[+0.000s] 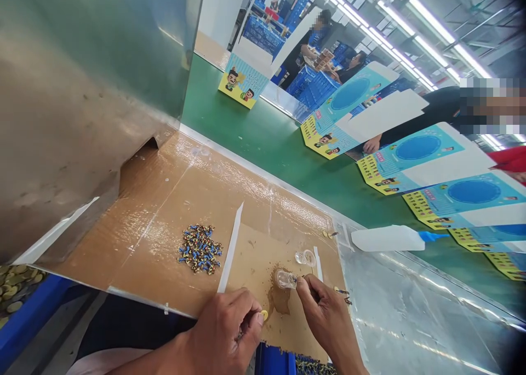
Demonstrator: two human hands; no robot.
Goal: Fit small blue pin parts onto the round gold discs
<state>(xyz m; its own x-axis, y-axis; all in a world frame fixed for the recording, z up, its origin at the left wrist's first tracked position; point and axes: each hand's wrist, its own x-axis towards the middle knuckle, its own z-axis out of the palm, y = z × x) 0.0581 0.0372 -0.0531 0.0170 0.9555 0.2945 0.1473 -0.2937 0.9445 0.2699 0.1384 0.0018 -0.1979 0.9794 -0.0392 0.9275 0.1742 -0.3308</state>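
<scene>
My left hand (230,328) is closed near the front edge of the cardboard-covered bench. Between its thumb and forefinger is a small round yellow disc (264,313). My right hand (324,309) is pinched at the rim of a small clear cup (284,279). A small dark piece shows at its fingertips, mostly hidden by the fingers. The cup sits on a brown-stained patch of cardboard (280,304). A clear ring-shaped plastic piece (305,258) lies just beyond it. To the left is a pile of small blue and gold pieces (200,249).
A white squeeze bottle (388,238) with a blue nozzle lies at the right. Beyond the bench runs a green belt (267,145) with printed boxes (419,145). A metal panel (82,90) rises at left. Blue bins (41,304) stand below. Other people work across the belt.
</scene>
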